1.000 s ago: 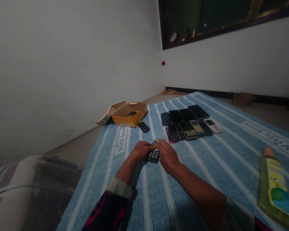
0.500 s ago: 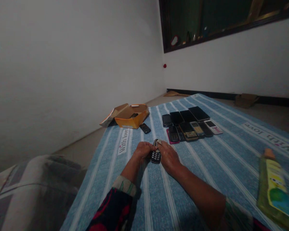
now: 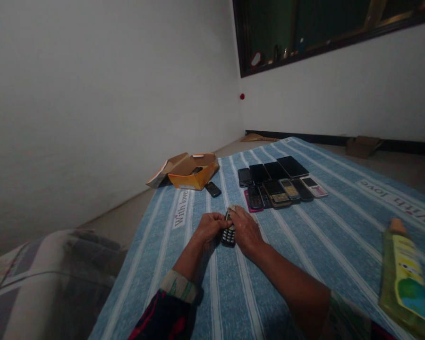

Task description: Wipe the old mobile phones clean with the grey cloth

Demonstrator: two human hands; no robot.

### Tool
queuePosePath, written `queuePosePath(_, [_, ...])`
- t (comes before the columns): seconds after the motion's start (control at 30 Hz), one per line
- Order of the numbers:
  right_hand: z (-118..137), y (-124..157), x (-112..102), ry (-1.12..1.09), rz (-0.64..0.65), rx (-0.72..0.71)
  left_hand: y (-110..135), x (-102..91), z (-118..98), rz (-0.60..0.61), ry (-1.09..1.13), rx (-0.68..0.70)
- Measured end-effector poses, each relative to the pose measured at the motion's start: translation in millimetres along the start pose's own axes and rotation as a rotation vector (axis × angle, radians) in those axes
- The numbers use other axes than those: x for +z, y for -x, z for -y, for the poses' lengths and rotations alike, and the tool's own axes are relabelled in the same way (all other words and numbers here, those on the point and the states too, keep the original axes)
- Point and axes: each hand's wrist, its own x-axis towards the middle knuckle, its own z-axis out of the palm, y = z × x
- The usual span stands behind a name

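Note:
A dark keypad mobile phone (image 3: 228, 237) is held between my two hands above the striped cloth, its light keys facing up. My left hand (image 3: 209, 227) grips its left side, thumb across the front. My right hand (image 3: 246, 230) is closed at the upper right, fingers pressing a small pale cloth (image 3: 233, 208) against the phone's top end; most of that cloth is hidden. Beyond my hands lies another dark phone (image 3: 213, 189), beside an open orange cardboard box (image 3: 187, 181) with a phone inside. Rows of several phones (image 3: 276, 192) and black tablet-like devices (image 3: 292, 166) lie to the right.
A blue striped cloth (image 3: 286, 264) covers the table. At the right edge lies a bottle of yellow-green liquid (image 3: 405, 278). A fabric-covered seat (image 3: 53, 283) is at the lower left. White walls (image 3: 109, 94) rise behind the table, and a cardboard piece (image 3: 363, 147) is on the floor.
Both hands and the phone have come slightly nearer to me. My right fingers now cover more of the phone's top. The other things stay where they were.

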Motion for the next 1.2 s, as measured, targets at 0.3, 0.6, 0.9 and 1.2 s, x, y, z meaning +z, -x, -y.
queuePosePath(0.3, [-1,0,1,-0.075,-0.04,-0.023,9,0.1,0,-0.001,0.09,0.01])
queuePosePath(0.6, [-21,-18,2,-0.434,-0.159,0.258,21,2.3,1,0.03,0.164,0.028])
queuePosePath(0.9, [-14,-16,0,-0.482,-0.238,0.225,23,24.1,7,-0.12,0.217,0.089])
queuePosePath(1.2, [-4,-14,-14,-0.381,-0.196,-0.023,24,21.3,7,-0.127,0.107,0.181])
